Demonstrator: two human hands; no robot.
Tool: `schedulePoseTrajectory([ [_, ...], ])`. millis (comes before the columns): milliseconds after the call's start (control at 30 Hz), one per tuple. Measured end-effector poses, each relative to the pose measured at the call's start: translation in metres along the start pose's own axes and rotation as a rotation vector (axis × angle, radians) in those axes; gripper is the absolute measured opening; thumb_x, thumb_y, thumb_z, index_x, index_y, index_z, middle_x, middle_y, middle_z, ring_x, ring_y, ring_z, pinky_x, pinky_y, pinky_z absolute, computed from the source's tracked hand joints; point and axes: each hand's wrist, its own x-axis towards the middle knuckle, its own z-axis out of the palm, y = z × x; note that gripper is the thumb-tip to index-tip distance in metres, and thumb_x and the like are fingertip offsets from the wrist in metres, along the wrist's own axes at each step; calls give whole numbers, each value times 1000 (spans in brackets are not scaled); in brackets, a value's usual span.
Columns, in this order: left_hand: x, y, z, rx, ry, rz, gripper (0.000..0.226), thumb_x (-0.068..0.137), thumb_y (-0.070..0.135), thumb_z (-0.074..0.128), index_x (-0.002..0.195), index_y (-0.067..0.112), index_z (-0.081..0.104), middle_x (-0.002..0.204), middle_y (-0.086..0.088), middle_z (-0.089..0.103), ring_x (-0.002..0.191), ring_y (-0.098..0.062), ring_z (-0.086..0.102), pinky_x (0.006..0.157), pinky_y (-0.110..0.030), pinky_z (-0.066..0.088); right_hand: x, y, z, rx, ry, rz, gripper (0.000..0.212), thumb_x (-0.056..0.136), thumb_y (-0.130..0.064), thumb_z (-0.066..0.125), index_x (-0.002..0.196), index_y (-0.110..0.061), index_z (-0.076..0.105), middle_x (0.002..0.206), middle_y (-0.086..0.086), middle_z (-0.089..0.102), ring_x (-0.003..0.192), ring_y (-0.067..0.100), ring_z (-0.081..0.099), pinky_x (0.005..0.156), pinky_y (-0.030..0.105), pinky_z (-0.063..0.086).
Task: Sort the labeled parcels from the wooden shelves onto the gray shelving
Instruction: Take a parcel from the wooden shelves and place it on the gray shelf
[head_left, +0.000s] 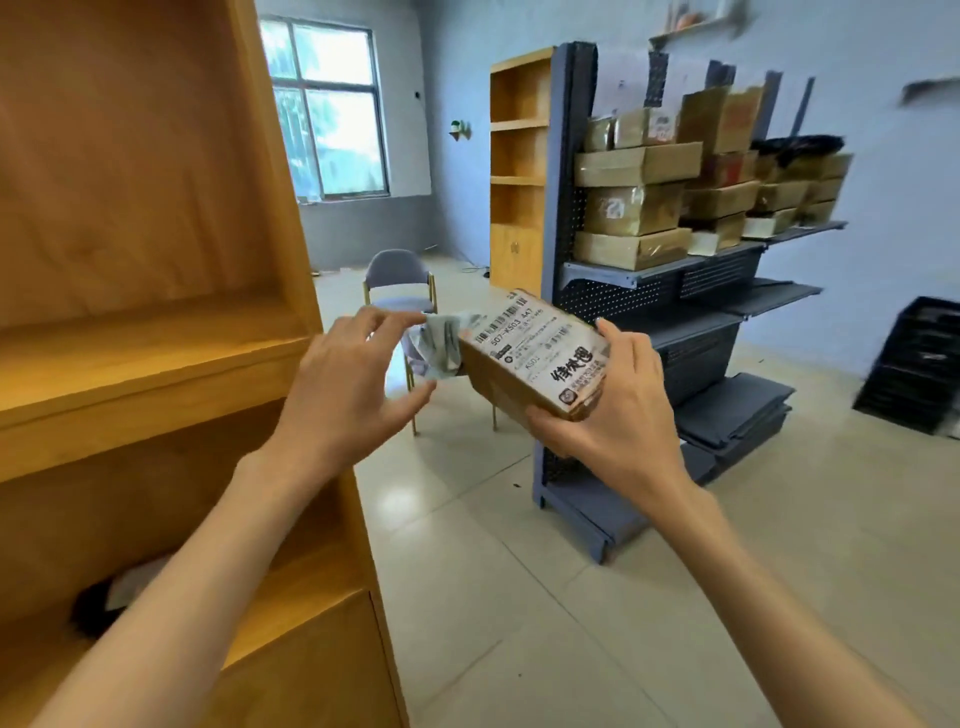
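Note:
My right hand grips a brown cardboard parcel with a white printed label on top, held tilted at chest height. My left hand pinches a loose grey-white strip that hangs off the parcel's left end. The wooden shelves stand close on my left. One dark parcel with a white label lies on a lower wooden shelf, partly hidden by my left forearm. The gray shelving stands ahead on the right, its upper shelf stacked with several brown parcels.
A grey chair stands on the tiled floor behind the parcel. A second wooden bookcase sits behind the gray shelving. Black crates are stacked at the far right. Loose gray shelf panels lie low on the rack.

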Motion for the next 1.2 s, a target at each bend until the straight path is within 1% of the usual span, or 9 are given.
schedulePoseTrajectory([
  [100,19,49,29,38,121,88,42,81,32,73,117,12,64,112,-15,65,99,-35,61,82,-44,50,-2,34,-30,-37,175,123,102,66,-47,82,143,-2,33,129,11,42,117,20,38,96,24,30],
  [200,35,103,63,29,171,188,32,74,22,78,100,7,68,92,-17,68,79,-37,63,69,-43,53,-4,68,-57,-79,326,207,100,66,-44,83,143,-3,33,130,11,41,119,21,40,95,21,31],
  [267,47,137,83,0,167,229,28,75,22,76,97,7,68,87,-15,68,75,-36,63,67,-41,52,-4,90,-75,-123,390,244,99,66,-43,83,142,-3,33,131,11,41,120,22,42,94,22,36],
  [433,89,209,131,-83,167,339,20,79,22,69,92,8,67,81,-12,64,71,-34,60,63,-37,47,1,152,-114,-242,507,286,101,66,-48,82,142,-2,34,129,11,43,116,25,50,85,39,54],
  [567,125,255,177,-170,165,398,22,77,21,72,94,7,67,82,-11,64,74,-35,60,65,-39,47,12,210,-134,-315,554,336,101,66,-47,83,142,-3,34,129,10,44,116,23,49,81,30,49],
  [733,188,302,244,-230,150,456,25,79,28,58,91,7,67,81,-10,64,73,-35,60,66,-40,48,46,292,-146,-334,573,380,96,64,-44,84,139,-3,38,128,9,42,113,21,49,86,28,45],
  [867,268,340,291,-288,176,490,19,79,22,67,90,6,68,81,-12,65,74,-36,61,65,-41,48,99,359,-160,-370,563,394,96,64,-44,85,138,-4,38,128,8,41,114,20,47,88,33,47],
  [1067,380,421,351,-370,224,556,21,76,18,73,92,4,68,82,-15,66,73,-37,61,63,-40,48,160,456,-199,-457,587,454,96,62,-49,81,137,-9,37,128,4,39,110,14,45,78,25,41],
  [1200,423,485,398,-420,213,628,22,73,14,76,90,3,69,80,-16,66,70,-37,62,59,-39,48,176,525,-225,-525,582,522,96,62,-41,85,138,-11,35,128,1,36,108,13,45,78,22,37],
])
